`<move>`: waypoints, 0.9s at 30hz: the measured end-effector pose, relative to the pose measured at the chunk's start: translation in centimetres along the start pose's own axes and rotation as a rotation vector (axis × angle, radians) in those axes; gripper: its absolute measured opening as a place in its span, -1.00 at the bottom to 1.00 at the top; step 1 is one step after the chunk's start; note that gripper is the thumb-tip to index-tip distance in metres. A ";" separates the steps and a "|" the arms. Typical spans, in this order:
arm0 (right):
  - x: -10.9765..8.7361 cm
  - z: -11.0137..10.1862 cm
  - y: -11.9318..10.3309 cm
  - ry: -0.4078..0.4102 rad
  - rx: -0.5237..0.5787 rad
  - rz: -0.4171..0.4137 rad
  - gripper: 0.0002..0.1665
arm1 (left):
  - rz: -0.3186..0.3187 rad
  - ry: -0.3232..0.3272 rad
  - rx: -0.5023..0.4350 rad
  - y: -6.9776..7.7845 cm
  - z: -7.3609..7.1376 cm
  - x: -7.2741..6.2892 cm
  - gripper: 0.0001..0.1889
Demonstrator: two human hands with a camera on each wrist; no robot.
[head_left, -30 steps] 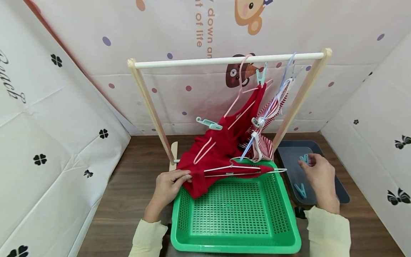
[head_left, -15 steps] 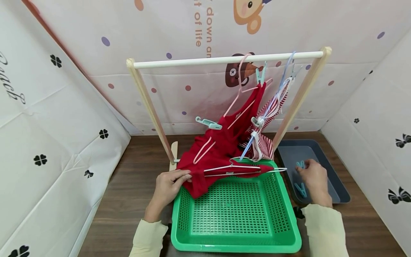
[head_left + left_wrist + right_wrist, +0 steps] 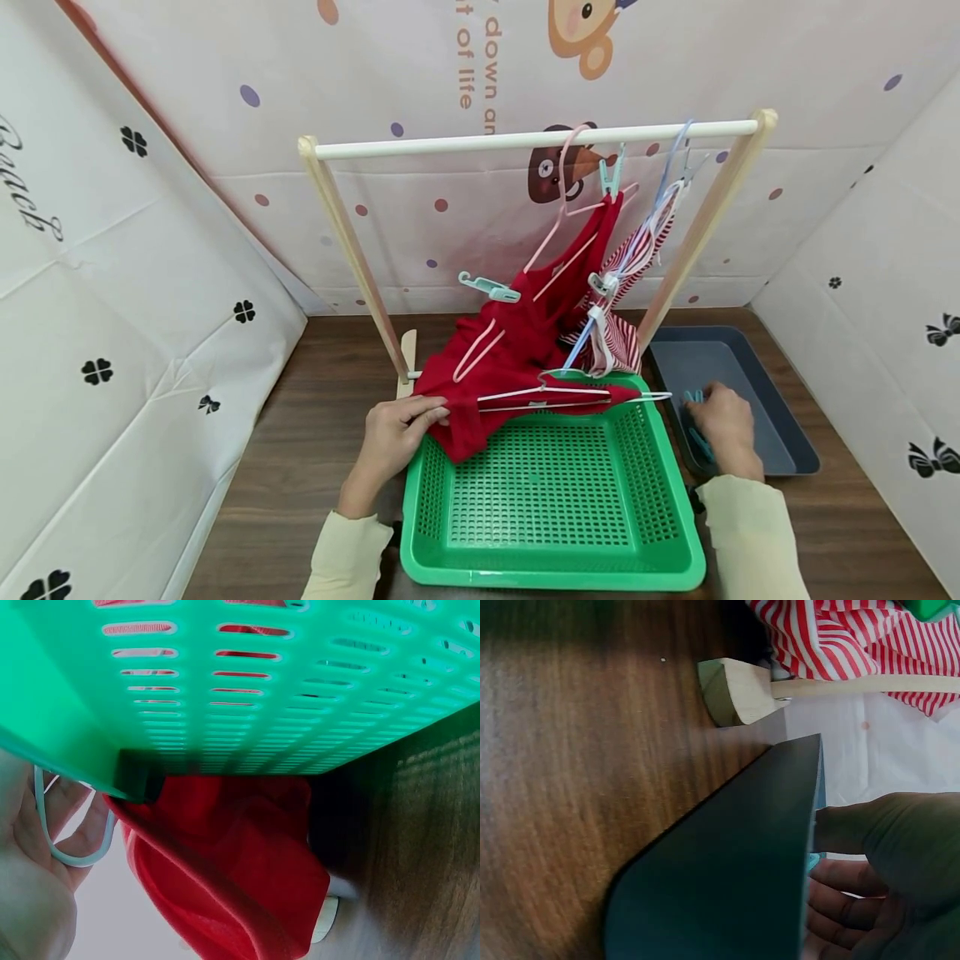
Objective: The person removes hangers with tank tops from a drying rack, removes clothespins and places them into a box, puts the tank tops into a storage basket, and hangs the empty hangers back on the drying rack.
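Observation:
A red garment [image 3: 517, 333] drapes from the rack over the back rim of the green basket [image 3: 551, 579]. At its lower left corner, my left hand [image 3: 393, 437] pinches the cloth between thumb and fingers. A white hanger [image 3: 543, 390] runs through the lower part of the garment. In the left wrist view a looped hanger end [image 3: 79, 859] shows against the fingers. Over the dark grey tray [image 3: 780, 425], my right hand [image 3: 727, 429] pinches a light blue clothespin [image 3: 693, 396], mostly hidden by the tray wall in the right wrist view. A second clothespin [image 3: 702, 446] lies partly covered by this hand.
A wooden rack with a white bar [image 3: 450, 145] stands behind the basket. A pink hanger [image 3: 561, 179], a clothespin [image 3: 611, 175] and a red-striped garment [image 3: 622, 342] on a blue hanger hang there. Another clothespin [image 3: 491, 288] sits on the red cloth. Patterned sheets surround the table.
My right hand has moved toward the near left of the tray with the clothespin, now partly covering the second one. My left hand has kept its hold on the red garment.

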State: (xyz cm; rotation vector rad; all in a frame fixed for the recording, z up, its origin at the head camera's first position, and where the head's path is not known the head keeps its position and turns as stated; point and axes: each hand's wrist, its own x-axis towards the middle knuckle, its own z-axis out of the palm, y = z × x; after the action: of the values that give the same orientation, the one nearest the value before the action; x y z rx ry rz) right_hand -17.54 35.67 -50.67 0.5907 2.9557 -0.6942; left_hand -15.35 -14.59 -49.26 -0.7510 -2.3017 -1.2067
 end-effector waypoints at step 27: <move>-0.1 0.6 0.8 -0.068 -0.017 0.001 -0.46 | 0.028 0.013 -0.013 -0.1 0.1 0.0 -0.78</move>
State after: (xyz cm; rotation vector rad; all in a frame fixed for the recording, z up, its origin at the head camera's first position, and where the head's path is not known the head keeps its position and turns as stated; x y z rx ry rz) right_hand -17.21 36.03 -51.48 0.5561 2.8952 -0.6744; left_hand -15.44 -14.59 -49.35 -0.7754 -2.2679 -1.2122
